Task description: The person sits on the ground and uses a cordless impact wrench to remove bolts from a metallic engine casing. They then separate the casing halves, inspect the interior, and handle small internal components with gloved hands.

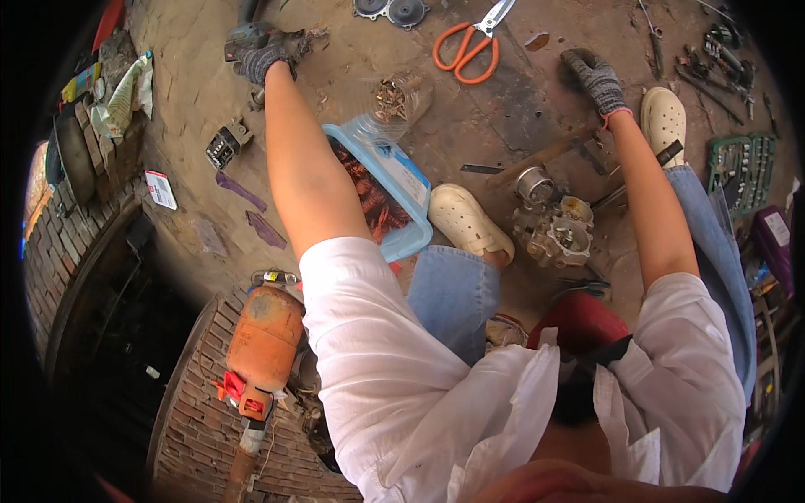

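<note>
My left hand (262, 55), in a grey knit glove, reaches far out to the upper left and grips a dark, greasy metal part (243, 35) lying on the dirt floor. My right hand (594, 77), also gloved, stretches to the upper right and rests knuckles-up on a dark patch of floor; what its fingers enclose is hidden. Between my arms sit a cut clear plastic bottle (396, 101) with small metal bits, a blue tray (402, 180) of copper-coloured coils, and a grey metal carburettor (555, 225).
Orange-handled scissors (466, 47) lie at the top centre. A green socket set (740, 168) and loose hand tools (713, 67) are at the right. An orange cylinder (263, 337) leans on curved brickwork (197, 419) at lower left. I wear white clogs (468, 222).
</note>
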### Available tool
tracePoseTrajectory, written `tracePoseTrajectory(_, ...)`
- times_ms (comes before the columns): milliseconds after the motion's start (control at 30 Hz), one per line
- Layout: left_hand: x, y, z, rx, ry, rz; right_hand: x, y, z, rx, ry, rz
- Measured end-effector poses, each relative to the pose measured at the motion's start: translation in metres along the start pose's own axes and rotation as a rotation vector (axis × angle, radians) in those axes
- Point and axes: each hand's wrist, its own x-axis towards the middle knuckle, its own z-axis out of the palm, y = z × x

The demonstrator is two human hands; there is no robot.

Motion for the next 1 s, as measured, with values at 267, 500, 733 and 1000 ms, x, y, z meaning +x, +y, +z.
tracePoseTrajectory(267,0.032,0.022,0.001,0.02,-0.152,0.036,0.008,0.01,-0.004,0.041,0.044,0.042)
tracePoseTrajectory(500,0.003,0.03,0.0,-0.002,-0.058,-0.055,0.01,0.009,0.003,0.019,0.106,0.153)
tracePoseTrajectory(733,-0.005,0.034,-0.04,0.202,-0.098,-0.011,0.0,-0.015,-0.003,0.04,0.077,0.085)
tracePoseTrajectory(1000,0.02,0.036,-0.044,0.506,-0.33,0.285,0.013,0.011,0.008,0.08,0.062,0.104)
